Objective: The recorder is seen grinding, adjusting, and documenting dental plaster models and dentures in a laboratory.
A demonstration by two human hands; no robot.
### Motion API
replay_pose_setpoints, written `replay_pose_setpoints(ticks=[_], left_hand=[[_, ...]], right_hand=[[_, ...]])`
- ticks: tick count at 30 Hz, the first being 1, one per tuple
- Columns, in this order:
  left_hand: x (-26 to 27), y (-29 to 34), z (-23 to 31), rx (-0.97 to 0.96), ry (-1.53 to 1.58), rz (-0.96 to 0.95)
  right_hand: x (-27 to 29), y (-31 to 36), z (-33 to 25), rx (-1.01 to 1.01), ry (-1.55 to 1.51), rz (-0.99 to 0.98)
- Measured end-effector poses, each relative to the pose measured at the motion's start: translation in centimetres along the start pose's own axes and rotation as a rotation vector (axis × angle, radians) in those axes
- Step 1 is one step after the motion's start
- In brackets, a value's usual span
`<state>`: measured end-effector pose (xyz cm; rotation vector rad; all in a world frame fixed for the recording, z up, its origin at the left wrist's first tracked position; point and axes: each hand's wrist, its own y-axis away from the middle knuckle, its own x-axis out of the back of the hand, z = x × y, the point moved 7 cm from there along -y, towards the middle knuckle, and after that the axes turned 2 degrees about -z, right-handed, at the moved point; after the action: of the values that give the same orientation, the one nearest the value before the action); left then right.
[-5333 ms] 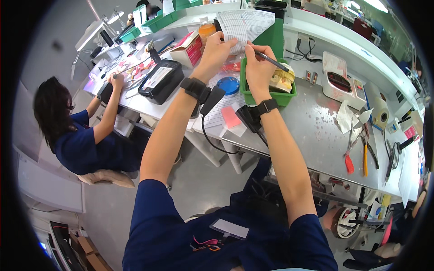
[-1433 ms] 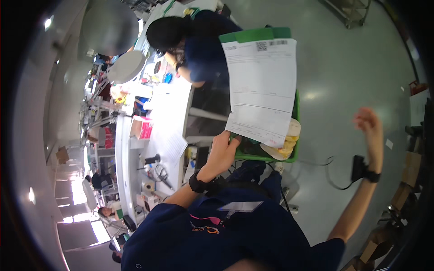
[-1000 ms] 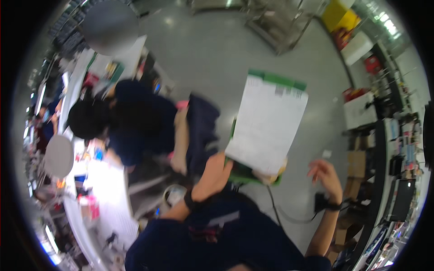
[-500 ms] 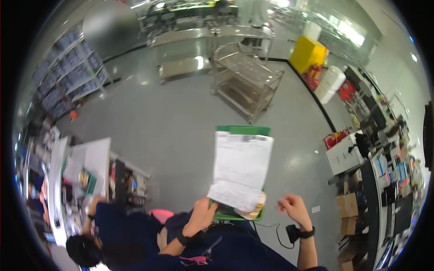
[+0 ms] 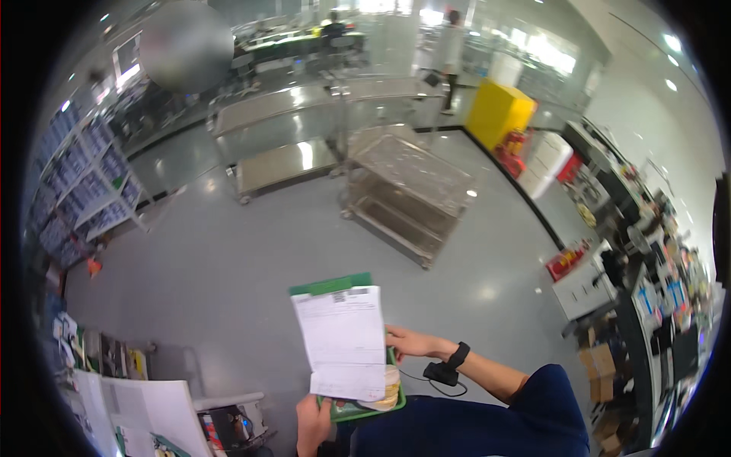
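I carry a shallow green tray [image 5: 359,416] close to my body. Over it lies a green clipboard [image 5: 303,290] topped with white printed papers [image 5: 344,331]. Some cream and yellow rounded items [image 5: 391,388] show from under the papers at the tray's near right corner; their kind I cannot make out. My left hand [image 5: 311,425] is closed on the tray's near left corner, its thumb over the rim. At the right side my right hand [image 5: 410,342] has its fingers curled round the edge, partly hidden behind the papers. A black device with a cable [image 5: 442,373] hangs at my right wrist.
Ahead stands a metal trolley [image 5: 411,171], with another metal cart [image 5: 282,164] left of it. Benches and a white drawer cabinet [image 5: 582,293] line the right. Red fire extinguishers [image 5: 567,260] stand beside it. A white worktable [image 5: 156,411] is near left; shelving [image 5: 87,179] stands far left.
My right hand, formerly apart from the tray, now grips its right side. The tray and papers have shifted left and lower in view. The co-worker at left has left the picture.
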<state>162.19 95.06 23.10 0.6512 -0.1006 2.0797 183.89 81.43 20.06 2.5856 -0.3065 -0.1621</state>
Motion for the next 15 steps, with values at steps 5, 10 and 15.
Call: replay_pose_setpoints(ticks=[5,10,15], left_hand=[[10.3,-10.2,-0.4,-0.200,-0.011,-0.023],[21.5,-23.6,-3.5,-0.115,0.050,0.005],[29.8,-28.3,-9.9,0.039,0.512,0.248]], right_hand=[[1.1,-13.7,-7.1,-0.047,0.091,-0.008],[1.6,-28.3,-21.4,0.023,-0.075,0.060],[0.8,-44.7,-24.9,0.080,-0.243,-0.056]])
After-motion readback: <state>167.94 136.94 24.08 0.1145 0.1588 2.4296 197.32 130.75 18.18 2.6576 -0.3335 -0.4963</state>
